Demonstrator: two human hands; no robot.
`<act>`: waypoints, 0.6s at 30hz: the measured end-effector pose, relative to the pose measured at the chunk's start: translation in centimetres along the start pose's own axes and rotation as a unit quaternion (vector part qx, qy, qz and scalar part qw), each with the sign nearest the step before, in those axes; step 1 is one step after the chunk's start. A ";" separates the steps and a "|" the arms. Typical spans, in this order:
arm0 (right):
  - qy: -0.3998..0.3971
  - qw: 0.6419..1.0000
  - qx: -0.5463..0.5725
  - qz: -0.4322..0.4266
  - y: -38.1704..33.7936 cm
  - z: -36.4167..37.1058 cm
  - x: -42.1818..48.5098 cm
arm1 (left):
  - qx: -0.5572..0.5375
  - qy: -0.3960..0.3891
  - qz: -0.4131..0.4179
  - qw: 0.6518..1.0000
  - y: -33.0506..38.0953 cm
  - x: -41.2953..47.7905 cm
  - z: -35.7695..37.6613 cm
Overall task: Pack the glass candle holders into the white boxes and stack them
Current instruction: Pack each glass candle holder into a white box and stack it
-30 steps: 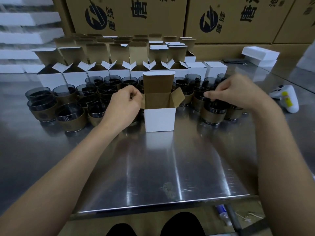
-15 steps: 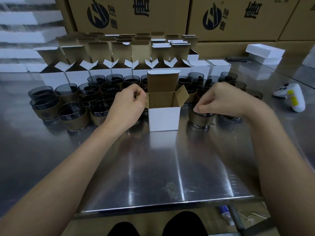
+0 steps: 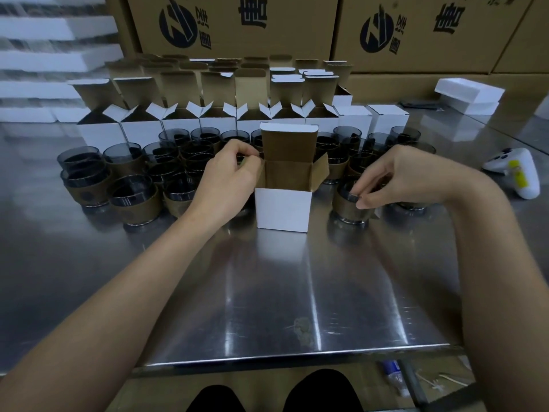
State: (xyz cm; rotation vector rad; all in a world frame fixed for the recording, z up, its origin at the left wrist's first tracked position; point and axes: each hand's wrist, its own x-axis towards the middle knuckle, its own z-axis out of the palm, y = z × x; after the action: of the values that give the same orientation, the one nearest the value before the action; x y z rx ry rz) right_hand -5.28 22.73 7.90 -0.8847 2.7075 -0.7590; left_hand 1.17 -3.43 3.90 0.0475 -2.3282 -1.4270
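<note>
One candle holder (image 3: 352, 210), just right of the white box (image 3: 283, 209), is pinched at its rim by our right hand (image 3: 407, 173); our left hand (image 3: 228, 179) pinches the box's left flap. We should lift level, then lower squarely.

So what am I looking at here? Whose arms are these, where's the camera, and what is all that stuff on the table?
There is no machine here, only a person working with bare hands. The single picture comes from a camera worn on the person's head, looking forward and down, so the arms reach in from the bottom.

The left hand pinches the left flap of an open white box standing on the steel table. The right hand pinches the rim of a glass holder that stands just right of the box.

Many more holders stand behind, then rows of open boxes and big cartons. A white controller lies at the right.
</note>
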 end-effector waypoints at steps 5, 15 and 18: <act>0.065 0.997 -0.038 -0.006 -0.1 0.2 0.3 | -0.033 0.017 0.002 0.999 -0.1 0.2 0.1; 0.393 0.876 0.179 -0.214 -1.5 0.0 -0.4 | -0.018 0.046 0.071 0.996 -0.8 -0.4 1.5; 0.380 0.863 0.190 -0.275 -1.7 0.5 -0.1 | -0.022 0.059 0.078 0.995 -0.7 -0.5 1.9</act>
State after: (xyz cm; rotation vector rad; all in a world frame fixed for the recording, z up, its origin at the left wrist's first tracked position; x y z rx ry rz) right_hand -4.18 21.41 8.38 -1.5147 2.6771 -2.0620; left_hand 0.87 -2.06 2.37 -0.0600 -2.1531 -1.3601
